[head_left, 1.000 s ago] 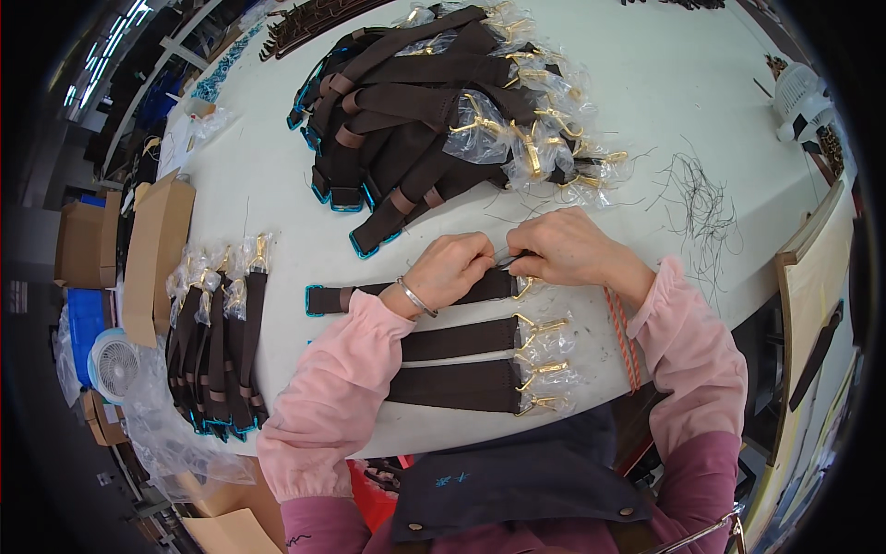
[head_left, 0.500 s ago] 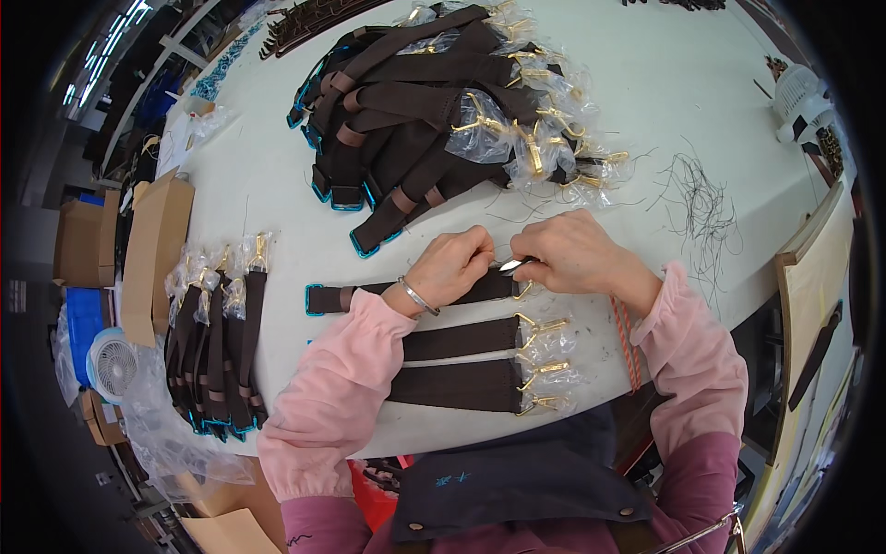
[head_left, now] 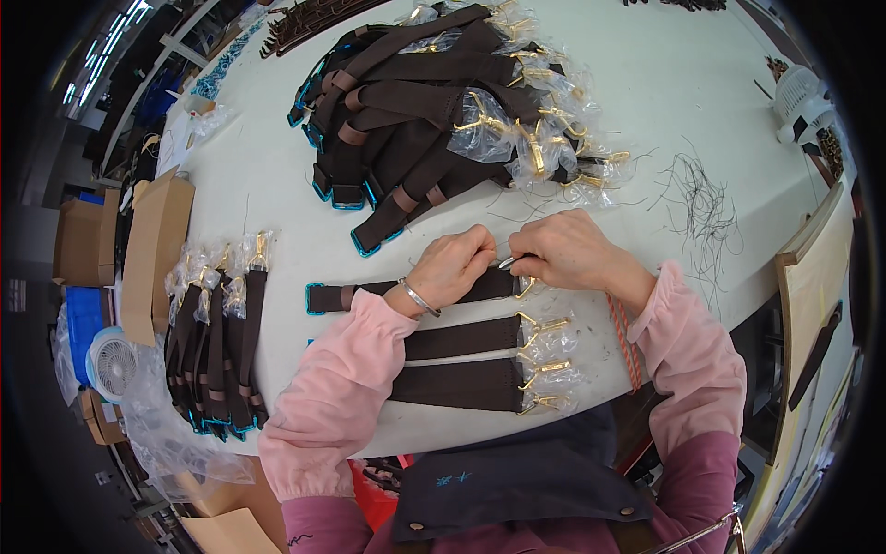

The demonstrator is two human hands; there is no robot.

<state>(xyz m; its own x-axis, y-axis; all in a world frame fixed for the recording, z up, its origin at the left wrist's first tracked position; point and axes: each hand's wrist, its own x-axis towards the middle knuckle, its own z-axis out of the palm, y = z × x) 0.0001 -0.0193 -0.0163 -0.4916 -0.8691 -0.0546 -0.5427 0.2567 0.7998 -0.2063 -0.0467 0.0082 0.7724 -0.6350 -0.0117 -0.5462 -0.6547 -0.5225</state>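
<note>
My right hand (head_left: 568,247) is closed around small metal snips (head_left: 506,263), with only the blade tips showing at the fingers. Close by, my left hand (head_left: 454,265) is pinched shut over a dark brown strap (head_left: 484,288); what lies between its fingertips is too small to make out. That strap has a blue-wrapped buckle (head_left: 314,298) at its left end and a gold clasp (head_left: 525,287) at its right. Nearer me lie two more straps, the middle strap (head_left: 461,339) and the front strap (head_left: 457,384), with gold clasps in clear plastic.
A large heap of similar straps (head_left: 415,106) covers the table's far middle. A smaller bunch (head_left: 217,342) lies at the left edge. Loose dark threads (head_left: 697,198) are scattered at right. An orange cord (head_left: 624,340) hangs below my right wrist. A white fan (head_left: 801,100) stands far right.
My right hand has shifted slightly left, and less of the snips' blades shows now. My left hand and the straps are nearly where they were.
</note>
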